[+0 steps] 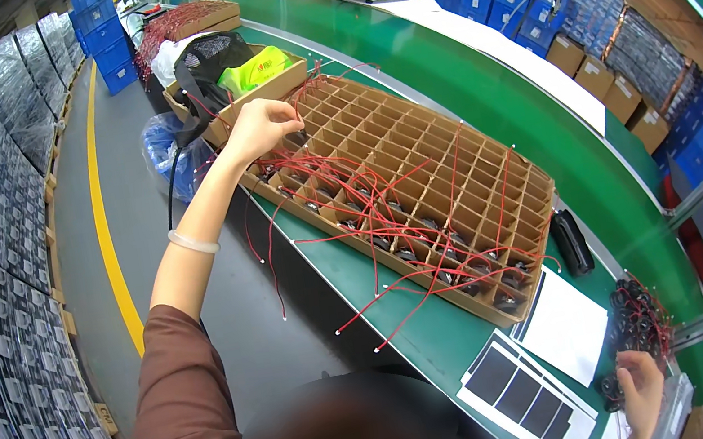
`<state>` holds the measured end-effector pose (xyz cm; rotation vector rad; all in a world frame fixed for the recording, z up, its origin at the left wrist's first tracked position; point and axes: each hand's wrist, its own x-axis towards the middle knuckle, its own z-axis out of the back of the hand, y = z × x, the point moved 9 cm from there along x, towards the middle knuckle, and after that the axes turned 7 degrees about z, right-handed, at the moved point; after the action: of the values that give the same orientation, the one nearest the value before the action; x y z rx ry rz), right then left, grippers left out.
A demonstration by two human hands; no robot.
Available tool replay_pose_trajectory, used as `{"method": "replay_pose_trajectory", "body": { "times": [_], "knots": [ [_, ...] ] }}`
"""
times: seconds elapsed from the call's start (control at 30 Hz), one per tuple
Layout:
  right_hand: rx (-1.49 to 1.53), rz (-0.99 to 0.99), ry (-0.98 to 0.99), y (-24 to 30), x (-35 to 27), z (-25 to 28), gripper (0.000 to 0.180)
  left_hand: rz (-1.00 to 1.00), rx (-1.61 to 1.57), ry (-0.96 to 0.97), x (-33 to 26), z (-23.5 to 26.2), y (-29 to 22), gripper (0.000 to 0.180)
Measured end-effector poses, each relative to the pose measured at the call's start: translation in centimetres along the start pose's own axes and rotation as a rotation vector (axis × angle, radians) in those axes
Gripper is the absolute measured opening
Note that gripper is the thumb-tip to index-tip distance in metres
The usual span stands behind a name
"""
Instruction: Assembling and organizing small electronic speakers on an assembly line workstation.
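Observation:
My left hand (264, 130) reaches over the far left end of a cardboard box (411, 133) divided into many small cells. Its fingers are pinched together, and a dark part shows just under them; what they grip is hidden. Black parts with red wires (365, 190) sit in the cells along the box's near side, their wires trailing over the dividers and the near edge. At the lower right, my right hand (643, 394) has its fingers loosely curved and apart, beside a pile of black parts with red wires (637, 318).
White sheets (563, 324), a sheet with dark rectangles (518, 390) and a black pouch (570, 241) lie near the box's right end. A carton (293, 74) holding bags stands behind its left end. A blue plastic bag (169, 151) hangs beside the bench.

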<state>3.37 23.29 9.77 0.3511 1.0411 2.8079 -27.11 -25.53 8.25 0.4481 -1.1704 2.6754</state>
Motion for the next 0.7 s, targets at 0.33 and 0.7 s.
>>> {"method": "replay_pose_trajectory", "body": {
  "times": [0.33, 0.7],
  "knots": [
    [-0.041, 0.037, 0.028, 0.2, 0.0, -0.5, 0.019, -0.137, 0.309, 0.043, 0.1, -1.0, -0.4, 0.012],
    [-0.174, -0.075, -0.201, -2.6, -2.2, 4.8, 0.013, -0.326, 0.443, -0.112, -2.9, -2.9, -11.2, 0.012]
  ]
}}
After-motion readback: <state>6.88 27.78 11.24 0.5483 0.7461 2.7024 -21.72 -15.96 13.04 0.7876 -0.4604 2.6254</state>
